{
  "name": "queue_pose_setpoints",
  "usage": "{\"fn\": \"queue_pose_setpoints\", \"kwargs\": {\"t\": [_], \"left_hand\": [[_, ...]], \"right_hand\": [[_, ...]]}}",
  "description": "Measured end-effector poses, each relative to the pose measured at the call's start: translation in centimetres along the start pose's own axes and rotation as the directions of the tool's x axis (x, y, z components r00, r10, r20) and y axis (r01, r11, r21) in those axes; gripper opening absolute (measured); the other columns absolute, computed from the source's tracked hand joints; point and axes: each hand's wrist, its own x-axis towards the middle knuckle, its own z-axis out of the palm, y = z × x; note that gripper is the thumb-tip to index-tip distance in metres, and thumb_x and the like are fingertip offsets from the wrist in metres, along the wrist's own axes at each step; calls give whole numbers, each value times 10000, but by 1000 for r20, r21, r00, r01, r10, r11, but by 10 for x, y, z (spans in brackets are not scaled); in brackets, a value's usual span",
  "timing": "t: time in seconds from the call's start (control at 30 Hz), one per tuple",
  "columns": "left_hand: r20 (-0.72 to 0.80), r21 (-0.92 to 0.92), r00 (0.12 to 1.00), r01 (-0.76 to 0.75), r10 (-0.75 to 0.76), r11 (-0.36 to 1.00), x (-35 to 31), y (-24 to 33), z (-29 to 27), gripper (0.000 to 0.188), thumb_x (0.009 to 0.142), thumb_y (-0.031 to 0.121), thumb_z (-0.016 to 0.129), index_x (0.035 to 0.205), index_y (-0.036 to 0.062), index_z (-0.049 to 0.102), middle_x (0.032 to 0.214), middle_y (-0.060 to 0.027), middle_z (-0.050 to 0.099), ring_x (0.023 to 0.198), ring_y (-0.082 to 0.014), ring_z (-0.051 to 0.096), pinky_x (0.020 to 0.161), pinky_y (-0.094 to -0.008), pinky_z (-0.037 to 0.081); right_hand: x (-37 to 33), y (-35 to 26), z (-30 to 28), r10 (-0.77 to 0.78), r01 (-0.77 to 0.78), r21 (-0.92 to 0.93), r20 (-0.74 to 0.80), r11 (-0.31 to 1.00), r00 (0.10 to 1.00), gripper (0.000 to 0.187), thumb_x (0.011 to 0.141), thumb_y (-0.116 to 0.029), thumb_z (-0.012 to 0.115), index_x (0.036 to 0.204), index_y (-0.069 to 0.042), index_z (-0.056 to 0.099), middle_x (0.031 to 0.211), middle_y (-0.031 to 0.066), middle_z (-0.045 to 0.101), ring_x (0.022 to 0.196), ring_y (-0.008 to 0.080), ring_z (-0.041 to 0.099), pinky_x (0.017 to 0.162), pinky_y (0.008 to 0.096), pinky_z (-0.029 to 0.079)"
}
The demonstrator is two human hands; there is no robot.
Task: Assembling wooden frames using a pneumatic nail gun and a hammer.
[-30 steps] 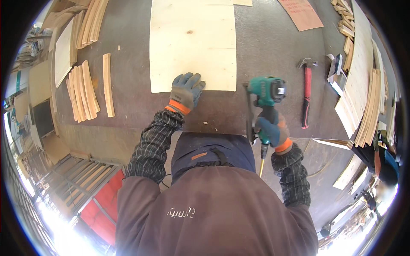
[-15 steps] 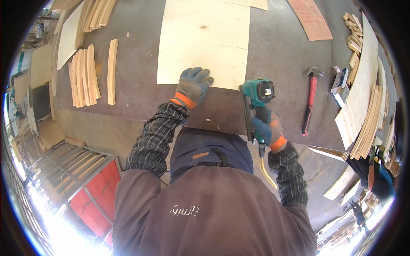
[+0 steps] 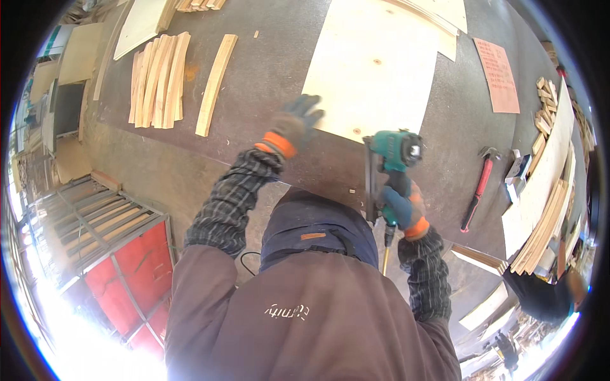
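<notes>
My right hand [image 3: 408, 206], in a blue and orange glove, grips the handle of a teal nail gun [image 3: 393, 149] with a hose at its lower end. The gun's head is beside the near right corner of a pale plywood sheet [image 3: 375, 82] on the dark table. My left hand [image 3: 295, 124], gloved and slightly blurred, has its fingers stretched out near the sheet's near left corner. It holds nothing; whether it touches the table I cannot tell. A single wooden strip [image 3: 216, 86] lies farther left.
Several wooden strips [image 3: 160, 79] lie side by side at the left. A red-handled hammer [image 3: 480, 190] and a pink paper sheet [image 3: 497, 76] lie on the right. Long boards [image 3: 543, 225] and small wood blocks [image 3: 545, 111] line the right edge. A metal-framed red cart [image 3: 133, 267] stands lower left.
The view has turned, so the sheet and strips appear farther right. My left hand has come off the sheet's near edge to its left. My right hand still holds the nail gun.
</notes>
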Motion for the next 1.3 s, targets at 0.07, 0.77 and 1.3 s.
{"fn": "queue_pose_setpoints", "kwargs": {"t": [0.07,0.77,1.3], "left_hand": [[96,-22,966,242,-239,970,-26,-31,-13,348,903,218,807,1239,137,772,1487,-120,633,1327,-346,620,1088,-456,546],[-84,-253,982,144,-170,957,-41,-57,15,301,846,140,814,1144,107,788,1212,-112,745,1104,-335,713,945,-449,601],[-104,-220,983,127,-153,967,-41,-49,18,274,871,140,824,1137,84,786,1193,-132,768,1066,-351,734,922,-445,610]], "right_hand": [[21,-6,24,-17,17,14,9,1000,1000,374,895,-222,724,1210,-24,697,944,26,697,852,134,642,757,324,544],[65,-37,96,-15,12,18,153,1000,988,465,892,-243,746,1307,-44,675,990,30,712,840,131,669,765,333,567],[15,18,14,-21,22,22,-48,1000,999,465,913,-160,713,1357,-38,655,1048,25,730,935,140,662,842,332,553]]}}
